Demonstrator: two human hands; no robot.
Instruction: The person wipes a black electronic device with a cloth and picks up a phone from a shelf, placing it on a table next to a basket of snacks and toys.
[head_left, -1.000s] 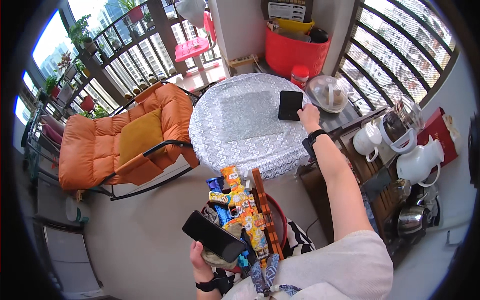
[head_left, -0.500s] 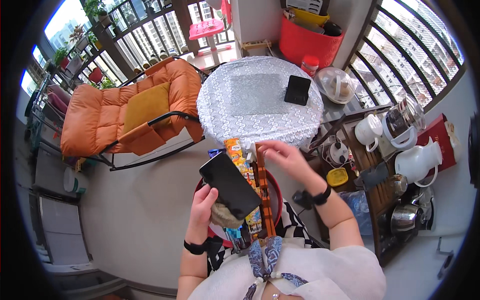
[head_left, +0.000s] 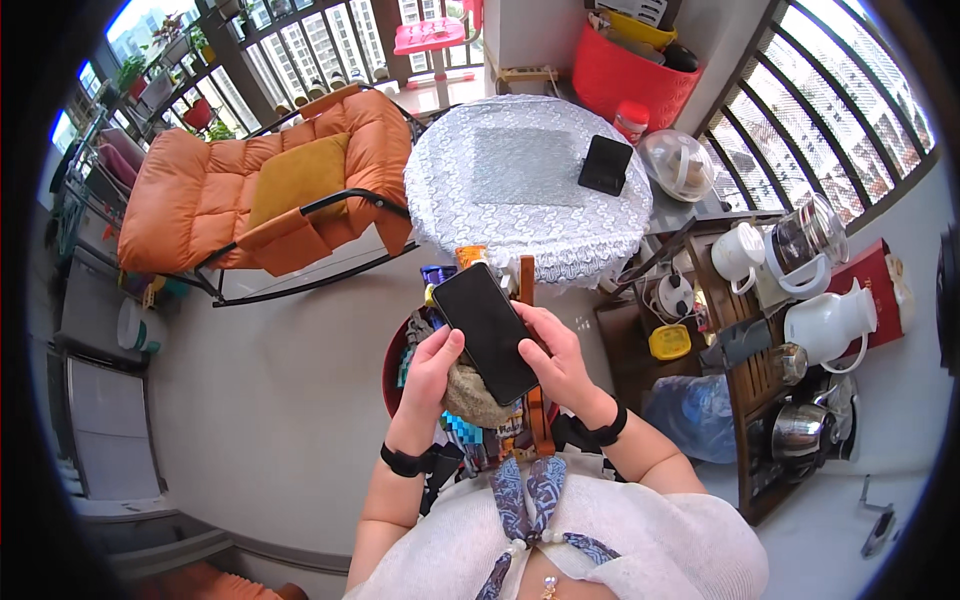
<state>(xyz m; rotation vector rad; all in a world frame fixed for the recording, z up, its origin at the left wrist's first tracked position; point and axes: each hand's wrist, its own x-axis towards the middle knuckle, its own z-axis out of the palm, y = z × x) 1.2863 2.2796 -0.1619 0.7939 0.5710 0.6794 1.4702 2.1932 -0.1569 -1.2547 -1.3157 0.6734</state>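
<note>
Ahead of the fingers (head_left: 538,322), a white lace tablecloth (head_left: 440,195) is spread in a round. Ahead and to their left, a mustard cushion (head_left: 300,180) is propped on an orange padded rocking chair (head_left: 170,215); beyond it, a pink chair (head_left: 430,36) is seen. Ahead and to their right, a red-lidded jar (head_left: 632,122) is set between a red tub (head_left: 620,85) and a clear domed container (head_left: 676,163). Directly right, a white mug (head_left: 737,250) and a white jug (head_left: 828,325) are stood along a wooden shelf (head_left: 752,385).

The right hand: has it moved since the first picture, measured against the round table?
Yes. The right hand has left the black stand on the round table, coming back past its near edge, now touching the phone.
</note>
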